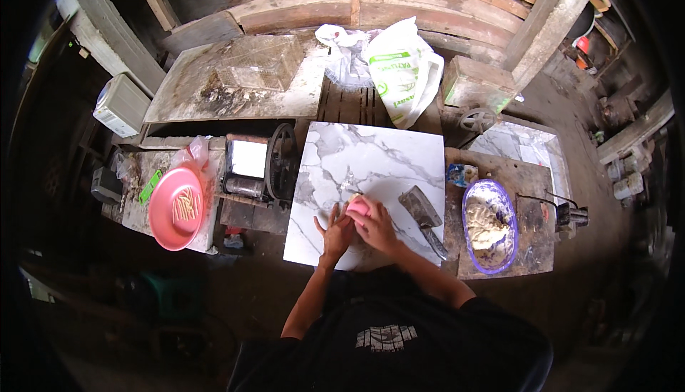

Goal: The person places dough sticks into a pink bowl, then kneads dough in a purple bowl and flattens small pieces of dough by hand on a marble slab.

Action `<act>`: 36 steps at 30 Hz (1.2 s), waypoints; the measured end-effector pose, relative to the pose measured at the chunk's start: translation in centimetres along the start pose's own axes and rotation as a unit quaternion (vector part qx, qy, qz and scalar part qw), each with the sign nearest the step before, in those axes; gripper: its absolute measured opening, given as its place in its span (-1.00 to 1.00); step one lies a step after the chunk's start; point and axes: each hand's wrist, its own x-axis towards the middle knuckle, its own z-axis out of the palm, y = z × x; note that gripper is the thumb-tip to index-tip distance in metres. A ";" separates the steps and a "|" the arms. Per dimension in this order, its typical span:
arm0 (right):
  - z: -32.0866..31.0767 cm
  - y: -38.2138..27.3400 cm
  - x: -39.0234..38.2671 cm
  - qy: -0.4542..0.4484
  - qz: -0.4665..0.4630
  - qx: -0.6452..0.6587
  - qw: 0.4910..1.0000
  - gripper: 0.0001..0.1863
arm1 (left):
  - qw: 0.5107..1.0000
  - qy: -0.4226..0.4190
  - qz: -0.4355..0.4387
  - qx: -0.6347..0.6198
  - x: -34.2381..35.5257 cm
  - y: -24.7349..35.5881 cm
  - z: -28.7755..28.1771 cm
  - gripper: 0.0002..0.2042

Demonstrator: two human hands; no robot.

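Note:
My left hand (335,235) rests on the white marbled board (325,167) with its fingers spread, its inner side up against my right hand. Curled round a small smooth pink thing (359,208), my right hand (378,229) presses close to the board's surface. The pink thing's kind cannot be made out, since fingers cover much of it. A bit of pale dough shows just beyond it. To the right lies a dark cleaver (419,208) with its handle toward me.
A purple-rimmed basin (491,268) of dough stands right, a pink basin (163,228) with dough strips left. Between that and the board is a machine with a wheel (282,162). A white sack (399,71) and a wire-mesh cage (260,63) lie beyond.

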 end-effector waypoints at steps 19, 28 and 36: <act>0.3 -0.3 0.2 0.019 0.063 0.000 0.998 -0.64 | 1.000 -0.020 -0.016 -0.016 0.6 0.1 -0.3 -0.65; 1.8 -1.5 -0.6 0.039 0.096 -0.032 0.994 -0.59 | 0.999 -0.047 -0.002 0.018 0.2 -0.4 -0.8 -0.68; 1.9 -2.4 -0.3 0.034 0.223 -0.031 0.974 -0.59 | 0.991 -0.119 0.051 -0.022 0.9 -2.2 -3.1 -0.71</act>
